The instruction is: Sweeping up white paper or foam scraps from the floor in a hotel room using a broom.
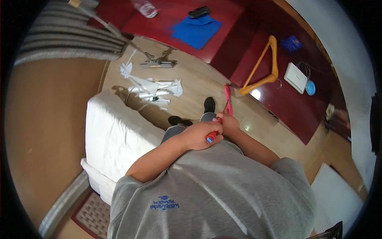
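Observation:
My left hand [200,136] is wrapped around the upper end of a red stick handle [211,136] with a blue tip, close to my waist. A little further down the same handle, my right hand [229,124] grips it. The handle slants away from me towards the floor, where a long pink part [228,97] shows beside the desk edge. It looks like a broom, but its lower end is seen too narrowly to be sure. White crumpled scraps [155,88] lie on the floor ahead, left of the handle.
A flat mop [158,64] stands beyond the scraps. A white-covered bed [119,128] is at my left. On the dark red desk [265,98] are a wooden clothes hanger [273,59], a white box-shaped device [295,77], a blue cloth [197,31] and a clear bottle [145,8].

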`<state>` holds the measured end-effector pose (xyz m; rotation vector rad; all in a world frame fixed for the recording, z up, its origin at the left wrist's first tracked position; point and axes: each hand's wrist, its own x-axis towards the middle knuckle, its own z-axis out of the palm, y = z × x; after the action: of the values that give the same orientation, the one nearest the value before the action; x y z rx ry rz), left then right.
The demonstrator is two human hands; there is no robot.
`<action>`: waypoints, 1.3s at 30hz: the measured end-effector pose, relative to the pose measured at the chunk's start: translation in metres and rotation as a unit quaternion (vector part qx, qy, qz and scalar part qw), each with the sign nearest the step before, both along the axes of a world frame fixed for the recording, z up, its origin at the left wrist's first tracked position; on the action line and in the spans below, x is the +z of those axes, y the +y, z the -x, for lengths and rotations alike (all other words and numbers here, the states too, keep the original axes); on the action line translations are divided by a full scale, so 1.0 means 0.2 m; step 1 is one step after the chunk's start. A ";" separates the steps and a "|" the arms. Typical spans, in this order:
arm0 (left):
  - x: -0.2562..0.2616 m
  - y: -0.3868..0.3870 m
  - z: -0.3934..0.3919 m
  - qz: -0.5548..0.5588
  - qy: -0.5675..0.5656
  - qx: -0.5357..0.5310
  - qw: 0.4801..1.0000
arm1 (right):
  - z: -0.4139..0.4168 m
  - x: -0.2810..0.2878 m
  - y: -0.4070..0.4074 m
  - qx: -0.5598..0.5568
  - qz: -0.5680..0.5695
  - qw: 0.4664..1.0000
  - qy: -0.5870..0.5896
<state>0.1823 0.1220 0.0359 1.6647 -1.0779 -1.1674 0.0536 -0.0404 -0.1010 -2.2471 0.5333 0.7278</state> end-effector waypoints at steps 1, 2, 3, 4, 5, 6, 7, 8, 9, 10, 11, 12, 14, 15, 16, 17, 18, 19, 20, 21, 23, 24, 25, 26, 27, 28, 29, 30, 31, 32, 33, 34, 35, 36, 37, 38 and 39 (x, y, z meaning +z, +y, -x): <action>0.03 0.01 0.00 -0.005 -0.006 0.017 1.000 | -0.04 0.02 -0.01 0.009 -0.013 1.000 0.007; 0.06 0.02 0.00 -0.014 -0.010 0.028 0.999 | -0.07 0.03 -0.01 0.018 -0.025 0.999 0.015; 0.08 0.02 0.00 -0.022 -0.015 0.040 0.999 | -0.10 0.03 -0.01 0.036 -0.028 0.999 0.009; 0.09 0.03 0.00 -0.004 -0.014 0.056 0.998 | -0.11 0.03 -0.01 0.051 -0.026 0.998 -0.032; 0.10 0.04 -0.01 -0.004 -0.019 0.070 0.997 | -0.12 0.02 -0.01 0.065 -0.023 0.995 -0.071; 0.15 0.05 -0.02 -0.005 -0.022 0.072 0.997 | -0.15 0.06 0.01 0.079 -0.024 0.994 -0.075; 0.17 0.07 -0.03 -0.005 -0.024 0.074 0.997 | -0.16 0.10 0.03 0.082 -0.022 0.992 -0.089; 0.17 0.10 -0.03 -0.002 -0.026 0.086 0.996 | -0.19 0.13 0.05 0.084 -0.020 0.991 -0.102; 0.18 0.13 -0.04 0.012 -0.030 0.089 0.996 | -0.23 0.17 0.07 0.095 -0.017 0.990 -0.105; 0.19 0.16 -0.05 0.028 -0.033 0.091 0.995 | -0.27 0.21 0.10 0.096 -0.022 0.991 -0.095; 0.17 0.20 -0.05 0.032 -0.036 0.100 0.994 | -0.30 0.23 0.12 0.095 -0.026 0.991 -0.085; 0.13 0.23 -0.06 0.058 -0.026 0.109 0.992 | -0.31 0.20 0.13 0.102 -0.019 0.991 -0.087; 0.02 0.29 -0.10 0.093 -0.017 0.119 0.988 | -0.32 0.06 0.15 0.083 -0.040 0.985 -0.144; -0.07 0.33 -0.11 0.102 0.002 0.137 0.985 | -0.33 -0.02 0.17 0.089 -0.034 0.985 -0.143; -0.15 0.37 -0.12 0.112 0.022 0.153 0.982 | -0.36 -0.08 0.20 0.087 -0.003 0.989 -0.119; -0.23 0.42 -0.13 0.120 0.024 0.157 0.980 | -0.39 -0.13 0.22 0.083 0.028 0.992 -0.095; -0.32 0.50 -0.14 0.118 0.041 0.177 0.976 | -0.44 -0.13 0.27 0.111 0.026 0.991 -0.067; -0.35 0.56 -0.15 0.120 0.060 0.191 0.973 | -0.46 -0.16 0.31 0.114 0.035 0.991 -0.064; -0.38 0.64 -0.15 0.108 0.091 0.204 0.969 | -0.47 -0.19 0.38 0.135 0.033 0.988 -0.067; -0.39 0.72 -0.16 0.117 0.095 0.205 0.967 | -0.49 -0.25 0.43 0.155 0.030 0.985 -0.071; -0.37 0.89 -0.17 0.108 0.057 0.212 0.970 | -0.54 -0.30 0.57 0.181 0.041 0.980 -0.071; -0.36 1.00 -0.15 0.113 0.061 0.219 0.967 | -0.54 -0.32 0.67 0.209 0.011 0.976 -0.066; -0.36 1.09 -0.15 0.108 0.040 0.215 0.970 | -0.57 -0.35 0.75 0.233 -0.016 0.970 -0.062; -0.35 1.17 -0.15 0.103 0.020 0.211 0.972 | -0.54 -0.37 0.82 0.221 -0.051 0.969 -0.100; -0.32 1.28 -0.15 0.104 0.021 0.223 0.969 | -0.58 -0.31 0.93 0.234 -0.052 0.966 -0.097; -0.26 1.38 -0.16 0.098 0.004 0.232 0.968 | -0.66 -0.19 1.07 0.229 -0.059 0.969 -0.071; -0.21 1.46 -0.17 0.095 -0.010 0.235 0.967 | -0.69 -0.10 1.17 0.218 -0.061 0.973 -0.042; -0.19 1.54 -0.19 0.124 -0.028 0.242 0.962 | -0.74 -0.08 1.26 0.233 -0.030 0.972 -0.021; -0.17 1.60 -0.20 0.126 -0.026 0.249 0.960 | -0.77 -0.05 1.34 0.240 -0.028 0.970 -0.017; -0.15 1.67 -0.20 0.127 -0.030 0.251 0.959 | -0.79 -0.01 1.41 0.245 -0.021 0.969 0.000; -0.10 1.72 -0.20 0.128 -0.035 0.250 0.959 | -0.81 0.04 1.48 0.247 -0.013 0.969 0.016; -0.07 1.76 -0.22 0.118 -0.051 0.248 0.960 | -0.80 -0.03 1.50 0.247 -0.007 0.969 0.016; -0.06 1.80 -0.25 0.126 -0.050 0.245 0.960 | -0.74 -0.19 1.47 0.159 -0.082 0.984 0.018; -0.06 1.83 -0.27 0.124 -0.054 0.242 0.961 | -0.70 -0.34 1.45 0.070 -0.156 0.985 0.019; -0.07 1.87 -0.29 0.121 -0.059 0.241 0.961 | -0.69 -0.44 1.47 0.069 -0.151 0.986 0.019; -0.10 1.91 -0.29 0.128 -0.057 0.239 0.961 | -0.67 -0.52 1.49 0.036 -0.164 0.985 0.031; -0.16 1.94 -0.31 0.127 -0.051 0.255 0.957 | -0.70 -0.55 1.51 0.004 -0.178 0.983 0.038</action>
<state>0.2442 0.5098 0.0039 1.6724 -0.7525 -0.5905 0.1929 0.2618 -0.2120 -1.8964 0.3957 0.8435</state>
